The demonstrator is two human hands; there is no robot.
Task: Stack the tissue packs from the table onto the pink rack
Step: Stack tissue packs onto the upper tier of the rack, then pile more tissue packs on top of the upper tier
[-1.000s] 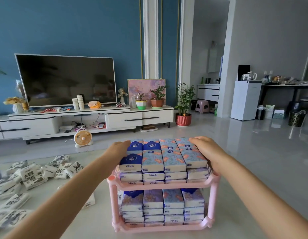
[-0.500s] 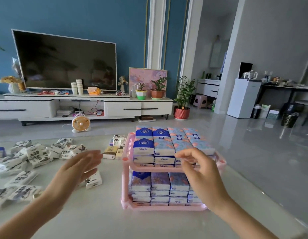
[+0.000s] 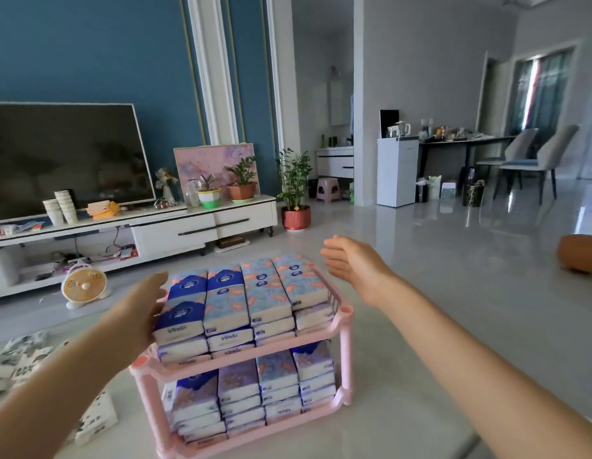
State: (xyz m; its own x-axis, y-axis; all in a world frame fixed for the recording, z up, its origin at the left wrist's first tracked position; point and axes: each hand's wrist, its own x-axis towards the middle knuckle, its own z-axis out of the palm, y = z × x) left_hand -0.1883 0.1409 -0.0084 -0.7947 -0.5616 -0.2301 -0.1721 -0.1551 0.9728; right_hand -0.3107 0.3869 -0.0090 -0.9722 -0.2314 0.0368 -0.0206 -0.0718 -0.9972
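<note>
Head view, one frame.

Pink rack (image 3: 346, 329): moulded plastic with two tiers, round tubular corner posts and thin railed edges. It stands on the table (image 3: 403, 412), whose surface is pale, smooth and glossy with faint stone-like veining.

Upper-tier tissue packs (image 3: 264, 293): soft rectangular bricks in shiny film wrap, set in four columns side by side, two rows deep and several layers high. The stack rises above the rail. The two left columns have dark blue crest prints on top; the rest are pale blue with an orange pattern. "Vinda" is legible on the front ends.

Lower-tier tissue packs (image 3: 276, 376): same wrap, four columns, packed tight between the posts and filling the tier nearly to the shelf above.

Left hand (image 3: 139, 313): palm flat against the left side of the upper stack. Its fingers are straight and lie along the blue-topped packs, touching them with nothing gripped.

Right hand (image 3: 354, 260): in the air beyond the rack's right rear corner, apart from both packs and rail. Its fingers are extended and held together, the palm faces left, and it holds nothing.

Loose packs (image 3: 23, 362): white film with black print, scattered in a heap at the table's left edge. One more white pack (image 3: 95, 415) lies beside the rack's base, under the left forearm.

On the floor beyond: a small round fan (image 3: 84, 286).
</note>
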